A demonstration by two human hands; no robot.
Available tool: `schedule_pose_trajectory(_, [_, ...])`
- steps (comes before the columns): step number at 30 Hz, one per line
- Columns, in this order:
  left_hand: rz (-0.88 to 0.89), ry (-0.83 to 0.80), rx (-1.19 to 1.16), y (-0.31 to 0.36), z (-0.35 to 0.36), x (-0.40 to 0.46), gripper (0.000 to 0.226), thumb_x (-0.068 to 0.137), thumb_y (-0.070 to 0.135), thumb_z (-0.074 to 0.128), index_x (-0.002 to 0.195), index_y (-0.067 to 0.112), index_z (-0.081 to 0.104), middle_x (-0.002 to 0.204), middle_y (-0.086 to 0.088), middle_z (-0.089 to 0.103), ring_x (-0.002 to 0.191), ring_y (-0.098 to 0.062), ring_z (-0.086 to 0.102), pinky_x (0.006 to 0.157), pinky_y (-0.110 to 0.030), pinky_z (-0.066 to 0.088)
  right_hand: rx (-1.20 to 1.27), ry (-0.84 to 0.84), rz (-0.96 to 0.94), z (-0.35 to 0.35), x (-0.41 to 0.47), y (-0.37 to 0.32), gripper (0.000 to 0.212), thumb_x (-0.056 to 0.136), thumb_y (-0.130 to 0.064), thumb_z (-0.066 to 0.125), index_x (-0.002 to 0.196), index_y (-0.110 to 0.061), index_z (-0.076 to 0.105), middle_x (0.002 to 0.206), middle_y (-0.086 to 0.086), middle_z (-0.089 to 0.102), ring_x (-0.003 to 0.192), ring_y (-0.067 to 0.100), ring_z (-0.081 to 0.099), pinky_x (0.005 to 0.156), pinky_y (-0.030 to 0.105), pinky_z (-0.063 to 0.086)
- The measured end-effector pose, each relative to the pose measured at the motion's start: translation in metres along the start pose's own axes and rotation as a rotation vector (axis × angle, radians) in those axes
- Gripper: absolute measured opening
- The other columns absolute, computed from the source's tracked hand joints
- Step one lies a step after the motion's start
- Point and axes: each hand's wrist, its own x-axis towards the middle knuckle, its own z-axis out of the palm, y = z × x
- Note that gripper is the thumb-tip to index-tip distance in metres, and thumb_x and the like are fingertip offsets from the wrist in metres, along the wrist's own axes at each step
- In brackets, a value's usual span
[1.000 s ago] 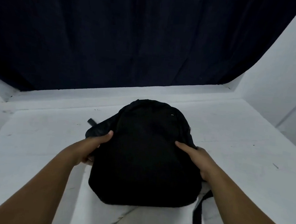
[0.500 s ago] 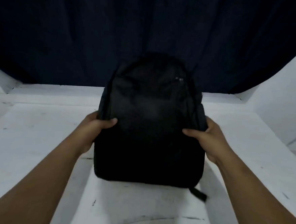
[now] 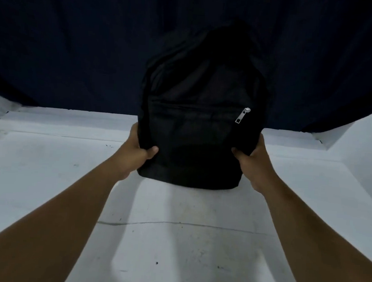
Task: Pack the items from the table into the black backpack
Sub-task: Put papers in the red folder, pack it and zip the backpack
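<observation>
A white table (image 3: pixel 45 186), scuffed and cracked across its near part, carries the black backpack (image 3: pixel 194 128) standing upright.

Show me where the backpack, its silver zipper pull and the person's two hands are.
black backpack (image 3: pixel 197 93), head view, upper front panel.
zipper pull (image 3: pixel 242 116), head view, metal tab.
left hand (image 3: pixel 139 147), head view, back of hand.
right hand (image 3: pixel 253 155), head view, back of hand.

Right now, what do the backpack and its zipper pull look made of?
Backpack: soft, matte black woven fabric, probably nylon or polyester; it creases and sags where each hand grips it. Zipper pull: shiny silver, apparently metal, catching the light.
</observation>
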Motion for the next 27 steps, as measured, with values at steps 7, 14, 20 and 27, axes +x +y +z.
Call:
schedule_pose_trajectory(7, [-0.122, 0.051, -0.028, -0.009, 0.012, 0.03, 0.068, 0.102, 0.018, 0.058, 0.15, 0.045, 0.017, 0.146, 0.015, 0.044, 0.134, -0.025, 0.046, 0.109, -0.059, 0.042, -0.019, -0.042, 0.02, 0.008, 0.033, 0.02, 0.068, 0.098, -0.022, 0.061, 0.151, -0.038, 0.022, 0.145, -0.011, 0.045, 0.133, 0.017, 0.043, 0.112, 0.041, 0.037])
schedule_pose_trajectory(14, [-0.243, 0.094, 0.111, -0.002, 0.012, 0.05, 0.06, 0.104, 0.031, 0.054, 0.15, 0.041, 0.016, 0.14, 0.003, 0.05, 0.125, -0.033, 0.051, 0.094, -0.065, 0.051, -0.082, -0.082, 0.065, 0.009, 0.054, 0.017, 0.066, 0.1, -0.029, 0.058, 0.153, -0.04, 0.021, 0.147, -0.007, 0.048, 0.134, 0.021, 0.046, 0.112, 0.041, 0.039])
schedule_pose_trajectory(20, [-0.292, 0.093, 0.196, 0.004, 0.011, 0.047, 0.05, 0.105, 0.035, 0.047, 0.146, 0.037, 0.018, 0.132, -0.002, 0.054, 0.119, -0.035, 0.053, 0.082, -0.063, 0.056, -0.196, -0.116, 0.106, 0.006, 0.058, 0.011, 0.061, 0.099, -0.034, 0.057, 0.151, -0.039, 0.026, 0.139, -0.004, 0.055, 0.127, 0.024, 0.052, 0.106, 0.04, 0.044])
schedule_pose_trajectory(27, [-0.283, 0.064, 0.045, -0.007, 0.004, 0.038, 0.052, 0.103, 0.042, 0.05, 0.148, 0.037, 0.023, 0.135, 0.0, 0.054, 0.12, -0.029, 0.054, 0.095, -0.053, 0.053, -0.218, -0.056, 0.133, 0.006, 0.056, 0.008, 0.074, 0.094, -0.039, 0.064, 0.152, -0.046, 0.019, 0.14, -0.003, 0.055, 0.128, 0.027, 0.053, 0.105, 0.05, 0.048])
